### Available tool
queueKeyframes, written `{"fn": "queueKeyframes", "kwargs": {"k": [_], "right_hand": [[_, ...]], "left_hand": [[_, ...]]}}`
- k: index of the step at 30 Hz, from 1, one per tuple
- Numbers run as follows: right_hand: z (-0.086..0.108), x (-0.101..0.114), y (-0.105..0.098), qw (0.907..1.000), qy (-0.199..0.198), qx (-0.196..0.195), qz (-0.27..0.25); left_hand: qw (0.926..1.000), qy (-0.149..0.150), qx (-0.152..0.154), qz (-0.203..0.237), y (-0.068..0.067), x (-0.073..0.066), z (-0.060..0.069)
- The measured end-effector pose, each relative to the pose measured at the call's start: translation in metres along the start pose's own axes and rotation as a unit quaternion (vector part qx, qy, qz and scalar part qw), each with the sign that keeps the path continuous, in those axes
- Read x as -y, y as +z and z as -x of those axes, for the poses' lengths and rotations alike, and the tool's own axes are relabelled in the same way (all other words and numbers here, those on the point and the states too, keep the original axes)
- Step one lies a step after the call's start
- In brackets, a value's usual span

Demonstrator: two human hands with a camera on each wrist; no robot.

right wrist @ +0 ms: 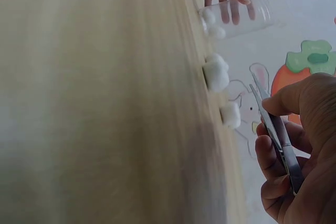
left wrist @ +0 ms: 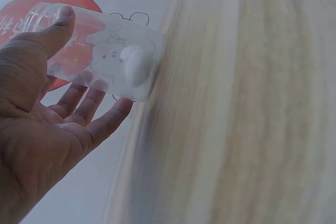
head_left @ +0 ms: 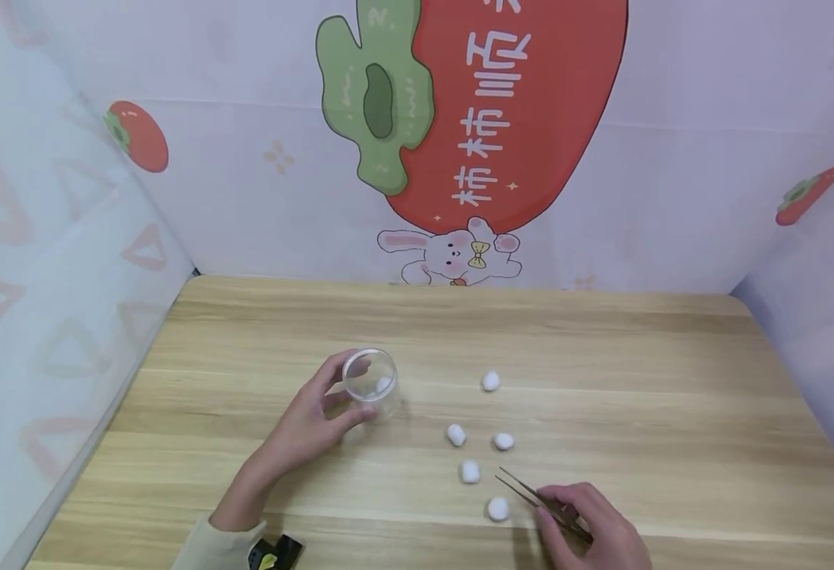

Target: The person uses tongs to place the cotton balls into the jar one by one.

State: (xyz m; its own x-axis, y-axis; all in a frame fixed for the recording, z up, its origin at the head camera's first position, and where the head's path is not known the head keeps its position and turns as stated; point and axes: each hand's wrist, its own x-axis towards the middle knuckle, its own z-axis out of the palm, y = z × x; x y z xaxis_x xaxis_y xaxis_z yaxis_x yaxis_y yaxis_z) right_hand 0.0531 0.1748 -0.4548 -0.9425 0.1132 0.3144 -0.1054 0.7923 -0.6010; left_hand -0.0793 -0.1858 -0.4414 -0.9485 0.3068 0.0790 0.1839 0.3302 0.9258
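My left hand grips a clear plastic jar that stands upright on the wooden table, thumb on one side and fingers on the other. Inside, at the bottom, lies a white cotton ball. My right hand holds metal tweezers between thumb and fingers, their tips slightly apart with nothing between them. Close to the tips is one cotton ball. Others lie to the left and beyond: a squarish cotton ball, a cotton ball, another cotton ball and the farthest cotton ball.
The wooden table reaches back to a printed cloth wall with a large red persimmon and a rabbit. More cloth hangs along the left and right sides. A black device sits at the left wrist.
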Motion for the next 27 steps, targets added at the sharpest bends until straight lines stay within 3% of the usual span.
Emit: {"fn": "queueKeyframes", "kwargs": {"k": [4, 8, 17, 27], "right_hand": [[0.014, -0.002, -0.005, 0.9982, 0.045, 0.016, 0.036], [0.025, 0.0, -0.003, 0.9975, 0.066, 0.022, 0.012], [0.04, -0.009, 0.004, 0.9983, 0.054, -0.001, -0.022], [0.042, -0.003, 0.007, 0.9954, 0.093, 0.012, -0.017]], "left_hand": [[1.0, -0.001, 0.001, -0.002, 0.0, 0.0, -0.002], [0.9999, -0.003, -0.004, -0.009, -0.002, 0.0, -0.002], [0.9999, 0.0, -0.001, -0.012, 0.0, 0.005, 0.001], [1.0, 0.0, 0.003, -0.009, 0.0, 0.001, 0.001]]}}
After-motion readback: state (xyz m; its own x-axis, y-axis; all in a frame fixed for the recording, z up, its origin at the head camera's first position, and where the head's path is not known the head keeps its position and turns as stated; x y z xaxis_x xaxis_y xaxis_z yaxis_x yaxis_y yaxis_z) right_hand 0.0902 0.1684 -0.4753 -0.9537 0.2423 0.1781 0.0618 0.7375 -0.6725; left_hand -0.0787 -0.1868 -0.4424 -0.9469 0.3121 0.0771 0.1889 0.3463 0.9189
